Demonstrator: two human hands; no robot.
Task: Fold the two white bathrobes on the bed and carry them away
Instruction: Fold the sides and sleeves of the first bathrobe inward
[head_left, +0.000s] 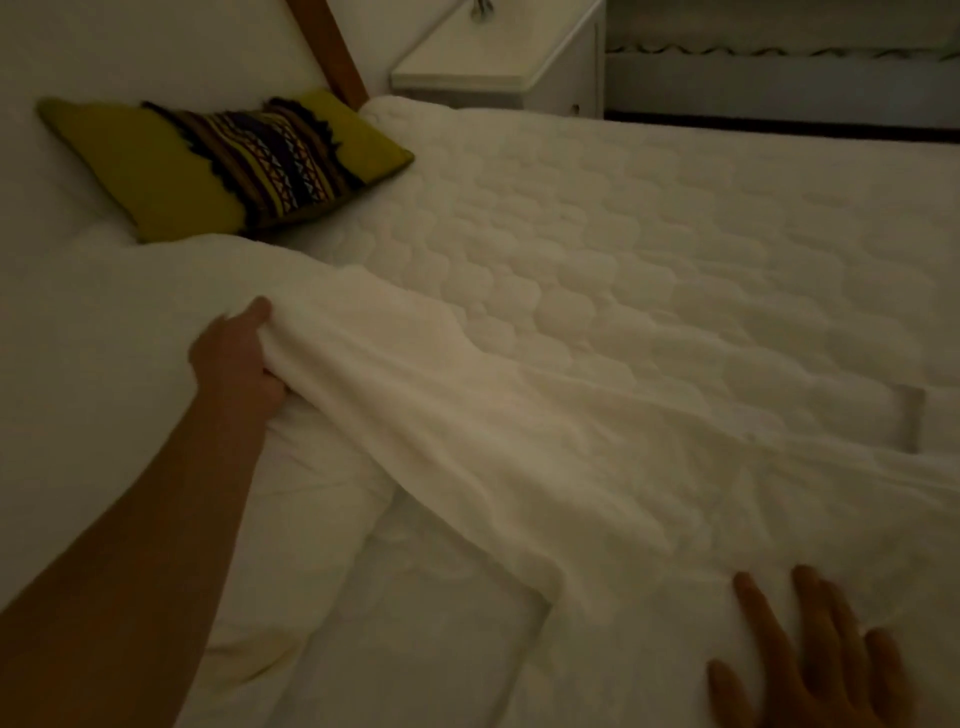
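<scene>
Your left hand (236, 358) is clenched on a bunched edge of the white bathrobe (519, 441), thumb on top and fingers tucked beneath the cloth. From that grip the bathrobe stretches as a long, softly wrinkled band across the bed (675, 234), running toward the lower right, where your right hand (810, 665) lies released, fingers spread flat on the fabric near the bottom edge of the view. The cloth looks thick and faintly textured; in the dim light you cannot tell collar from sleeve, nor whether a second robe lies in the white folds under your left forearm. A small rectangular flap or pocket edge shows at the far right of the band. Beyond the bathrobe the quilted bed cover lies bare right up to its far edge. An olive cushion (223, 161) with a dark woven stripe rests at the head end, well apart from your left hand, and a white nightstand (498, 62) stands just beside the bed's far corner.
</scene>
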